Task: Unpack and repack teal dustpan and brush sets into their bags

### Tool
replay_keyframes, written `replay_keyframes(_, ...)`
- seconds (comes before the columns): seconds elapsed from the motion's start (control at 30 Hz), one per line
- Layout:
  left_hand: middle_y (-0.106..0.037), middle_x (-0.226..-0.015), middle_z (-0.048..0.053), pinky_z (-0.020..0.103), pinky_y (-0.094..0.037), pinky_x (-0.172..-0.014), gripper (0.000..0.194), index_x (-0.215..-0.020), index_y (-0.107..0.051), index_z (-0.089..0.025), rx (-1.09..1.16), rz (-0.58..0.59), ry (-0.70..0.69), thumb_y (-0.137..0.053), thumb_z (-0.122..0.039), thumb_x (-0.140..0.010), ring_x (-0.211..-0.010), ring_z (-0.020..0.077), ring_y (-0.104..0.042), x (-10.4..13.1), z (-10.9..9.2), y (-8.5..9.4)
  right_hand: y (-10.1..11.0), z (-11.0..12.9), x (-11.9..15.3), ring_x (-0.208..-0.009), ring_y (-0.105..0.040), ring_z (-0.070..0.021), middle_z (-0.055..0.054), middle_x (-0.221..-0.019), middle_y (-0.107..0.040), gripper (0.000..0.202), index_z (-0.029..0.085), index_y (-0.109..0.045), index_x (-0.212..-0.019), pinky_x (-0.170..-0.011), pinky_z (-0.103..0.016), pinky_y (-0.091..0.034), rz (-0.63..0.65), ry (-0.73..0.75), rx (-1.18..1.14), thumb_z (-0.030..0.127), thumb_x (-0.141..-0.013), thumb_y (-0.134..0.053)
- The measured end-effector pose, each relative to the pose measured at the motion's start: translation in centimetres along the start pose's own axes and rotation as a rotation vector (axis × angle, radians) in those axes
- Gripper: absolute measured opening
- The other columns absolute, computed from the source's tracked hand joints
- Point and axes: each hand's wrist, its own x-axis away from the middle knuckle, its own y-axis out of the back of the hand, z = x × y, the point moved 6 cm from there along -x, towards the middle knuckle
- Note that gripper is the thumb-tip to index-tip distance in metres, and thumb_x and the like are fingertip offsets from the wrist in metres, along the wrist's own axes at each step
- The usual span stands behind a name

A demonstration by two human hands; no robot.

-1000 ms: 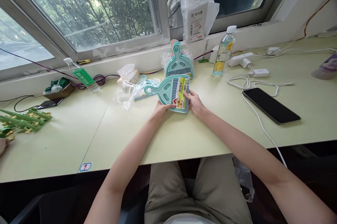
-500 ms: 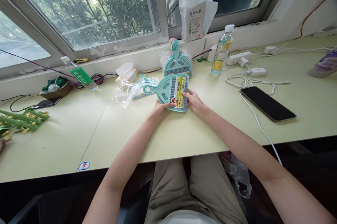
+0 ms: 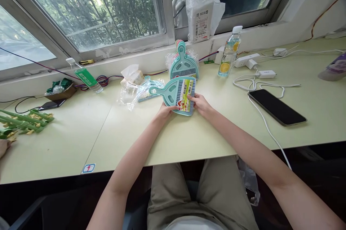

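Observation:
Both my hands grip a teal dustpan and brush set (image 3: 170,92), tilted with its handle to the left and its bristle edge to the right. My left hand (image 3: 164,112) has its thumb over the lower edge, with the other fingers hidden beneath. At the right edge, my right hand (image 3: 200,103) pinches the set, thumb on the colourful label (image 3: 184,95). Behind it, a stack of similar dustpan sets (image 3: 182,64) in clear wrap leans near the wall. Another wrapped set (image 3: 146,95) lies just left of the one I hold.
Left are a green-labelled bottle (image 3: 85,76), a tissue pack (image 3: 132,75) and green stems (image 3: 27,120), with another person's hand (image 3: 3,147) at the edge. Right are a lemon-print bottle (image 3: 229,52), a phone (image 3: 277,107), white cables and a power strip (image 3: 246,59).
The view has shifted slightly, so the scene sits a little further right. Both hands keep their hold on the dustpan set. My knees have spread apart a little.

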Motion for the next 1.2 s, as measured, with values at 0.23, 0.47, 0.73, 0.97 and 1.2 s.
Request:
replay_keyframes(0.23, -0.071, -0.108, 0.008, 0.049, -0.045, -0.104, 0.056, -0.104, -0.063, -0.016, -0.064, 0.132, -0.013, -0.083, -0.01, -0.052, -0.105, 0.0257, -0.065, 0.2, -0.9, -0.1, 0.3, -0.3, -0.2, -0.071, -0.07, -0.0159, -0.003, -0.086, -0.077, 0.013, 0.018, -0.071, -0.089, -0.067, -0.029, -0.057, 0.007, 0.01, -0.033, 0.02, -0.077, -0.076)
replay_keyframes(0.47, -0.067, -0.102, 0.006, 0.039, -0.05, -0.095, 0.03, -0.101, -0.059, -0.019, -0.21, -0.065, -0.292, -0.067, -0.037, -0.078, -0.097, 0.0194, -0.066, -1.2, -5.4, 4.0, 0.7, 0.7, -0.1, -0.08, -0.071, -0.0174, -0.003, -0.095, -0.077, 0.017, 0.02, -0.071, -0.091, -0.072, -0.03, -0.058, 0.011, 0.09, -0.04, 0.024, -0.075, -0.077)
replay_keyframes(0.73, -0.05, -0.141, 0.013, 0.046, -0.037, -0.108, 0.047, -0.133, -0.048, -0.02, -1.281, -0.812, -0.724, -0.054, -0.03, -0.087, -0.133, 0.0296, -0.042, 1.6, -10.6, 9.1, 1.3, 0.5, -0.4, -0.076, -0.071, -0.0163, -0.002, -0.089, -0.077, 0.011, 0.02, -0.071, -0.09, -0.074, -0.032, -0.058, -0.038, 0.065, -0.051, 0.018, -0.079, -0.071)
replay_keyframes(0.97, -0.066, -0.117, 0.018, 0.049, -0.027, -0.111, 0.051, -0.14, -0.045, -0.011, -1.649, -0.848, -0.317, -0.04, -0.025, -0.091, -0.116, 0.0311, -0.057, 0.3, -8.9, 12.4, 1.7, 0.2, -1.1, -0.074, -0.071, -0.0157, -0.001, -0.088, -0.077, 0.016, 0.02, -0.07, -0.092, -0.071, -0.029, -0.059, -0.027, 0.035, -0.038, 0.019, -0.076, -0.074)
replay_keyframes(1.2, -0.064, -0.126, 0.01, 0.046, -0.027, -0.111, 0.054, -0.129, -0.06, -0.024, -1.579, -0.742, -0.729, -0.024, -0.01, -0.091, -0.119, 0.0262, -0.053, 2.7, -9.9, 8.1, 2.0, 0.8, -0.7, -0.072, -0.071, -0.0159, -0.002, -0.084, -0.076, 0.02, 0.02, -0.068, -0.089, -0.069, -0.029, -0.059, -0.071, 0.082, -0.056, 0.023, -0.072, -0.078)
